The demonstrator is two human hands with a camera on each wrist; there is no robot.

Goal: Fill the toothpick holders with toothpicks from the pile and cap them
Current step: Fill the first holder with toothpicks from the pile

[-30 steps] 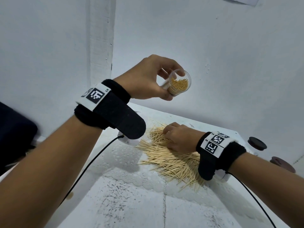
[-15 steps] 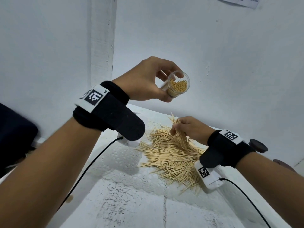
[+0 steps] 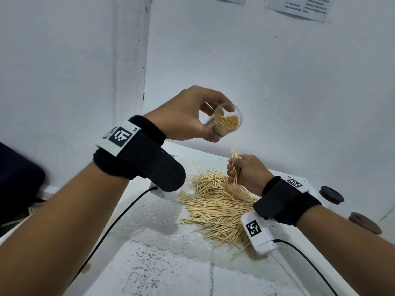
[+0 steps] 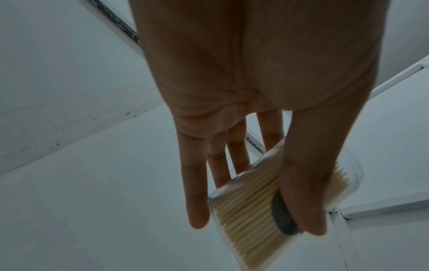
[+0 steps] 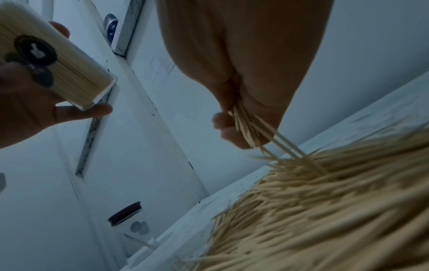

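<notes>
Left hand grips the holder, probably nearly full; right hand pinches light, stiff toothpicks mid-length; loose ends splay, so slip easily

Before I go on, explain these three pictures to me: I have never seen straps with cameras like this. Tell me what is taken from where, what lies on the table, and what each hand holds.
No machine here: a person works with bare hands, wearing one camera on the head and one strapped to each wrist. The wide picture is the head view, looking down at both arms. The other two look along each hand from its wrist.

On the white table lies a pile of toothpicks, with two dark caps at the right edge. The right wrist view also shows a capped holder standing further back.

The left hand holds a clear toothpick holder, tilted, uncapped and nearly full. The right hand pinches a small bunch of toothpicks just above the pile.
</notes>
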